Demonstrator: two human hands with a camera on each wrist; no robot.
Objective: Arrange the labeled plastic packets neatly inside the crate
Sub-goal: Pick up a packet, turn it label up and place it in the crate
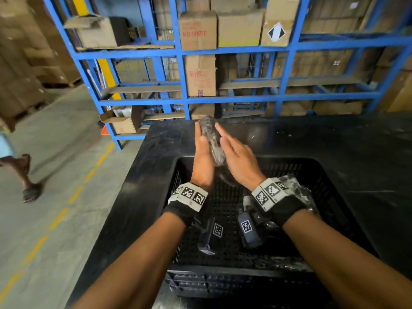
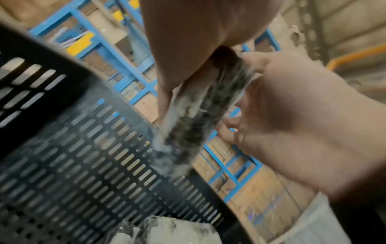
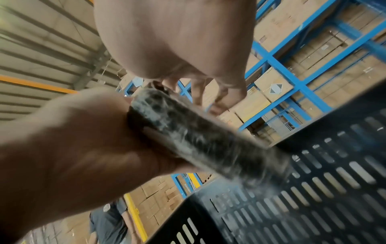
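Note:
A clear plastic packet (image 1: 210, 139) of small dark parts stands on end above the far wall of the black slotted crate (image 1: 289, 166). My left hand (image 1: 201, 152) holds its left side, thumb laid over it. My right hand (image 1: 236, 157) presses flat against its right side with straight fingers. The left wrist view shows the packet (image 2: 194, 125) between both hands over the crate wall (image 2: 73, 165). In the right wrist view the packet (image 3: 198, 140) slants out of my left hand (image 3: 73, 140). More packets (image 1: 298, 192) lie in the crate's right side, partly hidden by my right wrist.
The crate sits on a black table (image 1: 138, 197). Blue racks (image 1: 185, 63) with cardboard boxes stand just behind it. A person's legs (image 1: 20, 170) are on the concrete floor at the left. Another packet (image 1: 283, 264) lies by the crate's near wall.

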